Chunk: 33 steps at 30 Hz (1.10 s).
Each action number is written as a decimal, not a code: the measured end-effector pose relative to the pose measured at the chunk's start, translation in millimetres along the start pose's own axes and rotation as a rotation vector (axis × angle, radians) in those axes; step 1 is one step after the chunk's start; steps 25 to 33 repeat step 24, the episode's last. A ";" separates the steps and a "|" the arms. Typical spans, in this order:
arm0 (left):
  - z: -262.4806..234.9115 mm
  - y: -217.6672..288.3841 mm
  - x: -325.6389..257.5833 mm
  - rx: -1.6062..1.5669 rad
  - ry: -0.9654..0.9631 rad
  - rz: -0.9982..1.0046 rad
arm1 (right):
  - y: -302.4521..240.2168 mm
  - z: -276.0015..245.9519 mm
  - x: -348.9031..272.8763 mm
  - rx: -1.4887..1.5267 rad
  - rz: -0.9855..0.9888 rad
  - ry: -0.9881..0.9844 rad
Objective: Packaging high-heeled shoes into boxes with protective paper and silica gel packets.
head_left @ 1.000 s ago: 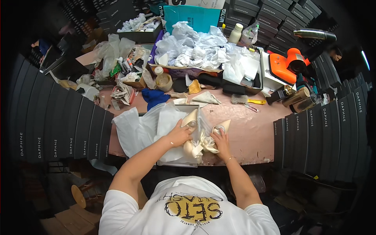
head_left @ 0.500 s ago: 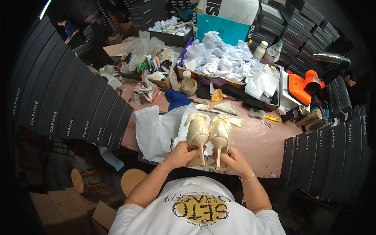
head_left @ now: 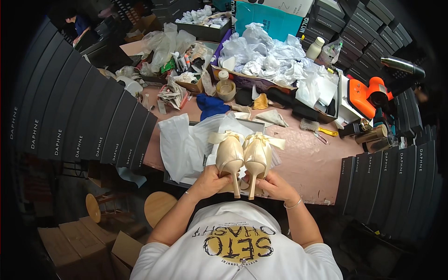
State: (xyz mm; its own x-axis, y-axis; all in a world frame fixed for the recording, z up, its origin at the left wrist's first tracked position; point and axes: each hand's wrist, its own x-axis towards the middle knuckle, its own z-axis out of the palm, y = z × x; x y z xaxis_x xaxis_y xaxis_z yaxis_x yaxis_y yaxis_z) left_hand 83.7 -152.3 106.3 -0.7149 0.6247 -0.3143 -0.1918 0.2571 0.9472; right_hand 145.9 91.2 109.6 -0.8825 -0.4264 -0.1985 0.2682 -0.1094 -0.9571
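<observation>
Two cream satin high-heeled shoes, a left shoe and a right shoe, are held up side by side with their heels toward me. Pale ribbon bows are at their backs. My left hand is closed around the left shoe near its heel. Around the right shoe, my right hand is closed in the same way. Some fingers are hidden behind the shoes. Beneath and beyond them lies a grey shoebox with white tissue paper spilling over its left side.
Stacks of dark shoeboxes flank the pink tabletop on both sides. Farther back stand a carton of crumpled white paper, a glass jar, a blue cloth, a yellow-handled brush and an orange device. Another person is at the far left.
The two shoes have tilted so their heels come closer together, and they have shifted slightly left. Both hands still hold them. The whole view has shifted a little.
</observation>
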 end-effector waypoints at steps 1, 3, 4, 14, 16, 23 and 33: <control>-0.1 0.0 1.5 -0.003 -0.005 -0.007 | -0.8 -1.0 0.1 0.006 0.000 -0.013; 1.2 3.7 5.0 -0.060 -0.008 0.022 | 1.1 -5.5 0.3 0.076 0.069 -0.045; 1.7 6.2 6.7 -0.088 -0.009 0.038 | 2.2 -7.5 0.9 0.110 0.104 -0.061; -11.4 0.8 25.7 -0.919 -0.194 -0.171 | 3.4 -11.8 23.9 0.820 0.185 -0.108; -10.4 2.7 24.8 -0.938 -0.167 -0.186 | 5.6 -11.5 24.8 0.828 0.195 -0.111; -9.9 0.6 24.3 -0.954 -0.148 -0.202 | 8.6 -11.0 25.8 0.823 0.197 -0.116; -10.5 0.2 25.3 -0.934 -0.153 -0.194 | 8.1 -11.1 26.9 0.822 0.195 -0.117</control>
